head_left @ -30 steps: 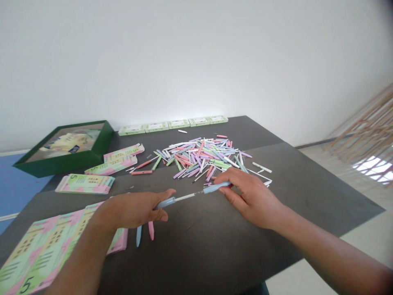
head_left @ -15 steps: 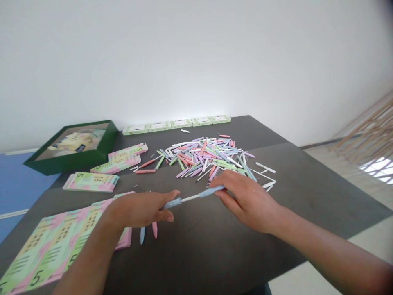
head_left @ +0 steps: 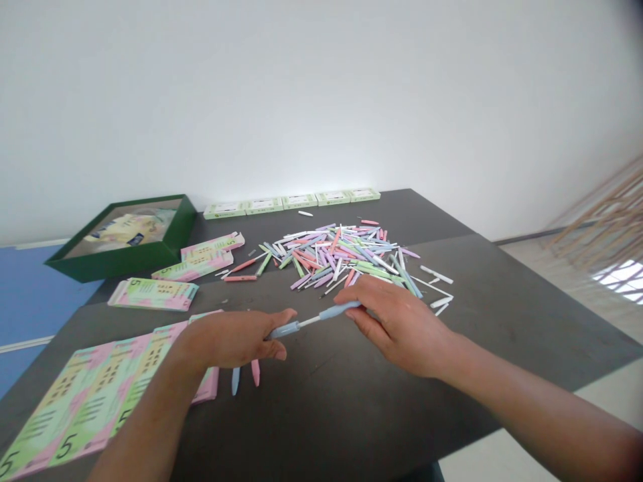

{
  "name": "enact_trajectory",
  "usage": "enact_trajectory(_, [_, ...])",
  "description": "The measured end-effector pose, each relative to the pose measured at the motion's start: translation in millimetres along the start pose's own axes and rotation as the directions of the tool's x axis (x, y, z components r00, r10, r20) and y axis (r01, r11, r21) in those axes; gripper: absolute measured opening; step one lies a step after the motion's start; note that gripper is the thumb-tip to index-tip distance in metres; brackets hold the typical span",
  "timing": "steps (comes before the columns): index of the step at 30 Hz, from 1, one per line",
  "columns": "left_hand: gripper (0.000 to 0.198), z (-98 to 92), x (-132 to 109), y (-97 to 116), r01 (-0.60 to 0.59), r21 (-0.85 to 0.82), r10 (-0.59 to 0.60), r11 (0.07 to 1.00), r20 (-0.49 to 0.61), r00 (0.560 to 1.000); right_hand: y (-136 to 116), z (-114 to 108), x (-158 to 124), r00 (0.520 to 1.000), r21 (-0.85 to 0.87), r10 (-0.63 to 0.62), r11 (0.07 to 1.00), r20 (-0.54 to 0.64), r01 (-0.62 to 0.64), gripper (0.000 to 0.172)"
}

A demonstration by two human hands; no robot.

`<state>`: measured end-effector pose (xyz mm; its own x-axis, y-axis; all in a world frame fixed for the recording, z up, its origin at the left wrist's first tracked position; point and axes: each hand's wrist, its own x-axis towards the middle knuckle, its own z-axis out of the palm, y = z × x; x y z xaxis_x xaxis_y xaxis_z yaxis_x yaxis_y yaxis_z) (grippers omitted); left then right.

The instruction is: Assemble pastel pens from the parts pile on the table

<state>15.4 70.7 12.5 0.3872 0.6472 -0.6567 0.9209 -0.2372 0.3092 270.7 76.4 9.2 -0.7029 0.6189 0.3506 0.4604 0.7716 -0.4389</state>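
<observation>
Above the dark table, my left hand (head_left: pixel 241 338) pinches a light blue pen barrel (head_left: pixel 285 330) between thumb and fingers. My right hand (head_left: pixel 396 321) grips the other light blue pen part (head_left: pixel 337 309). A white refill (head_left: pixel 309 321) spans the short gap between the two parts and its left end runs into the barrel. Just below my left hand, a blue pen (head_left: pixel 236 380) and a pink pen (head_left: pixel 256 372) lie on the table, their upper ends hidden by the hand. Beyond my right hand spreads a pile of pastel pen parts (head_left: pixel 331 258).
Printed pink-and-green cartons (head_left: pixel 85 395) lie at the front left, partly under my left arm. More cartons (head_left: pixel 155 294) lie behind them. A green box (head_left: pixel 135 258) with plastic bags stands back left. Several small boxes (head_left: pixel 299 201) line the wall edge.
The two blue pen parts have come closer together, so less of the white refill shows. My right hand has shifted slightly left. The view has moved a little.
</observation>
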Motion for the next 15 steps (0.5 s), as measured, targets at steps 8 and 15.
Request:
enact_trajectory(8, [0.061,-1.2,-2,7,-0.016,0.009,0.017,1.000,-0.009,1.000,-6,21,4,1.000,0.090,-0.010,0.996,-0.019,0.012,0.019])
enact_trajectory(15, [0.054,-1.3,-3,10,-0.029,0.051,0.030,0.998,-0.018,0.999,-12,29,6,0.998,0.165,-0.037,0.985,-0.049,0.045,0.019])
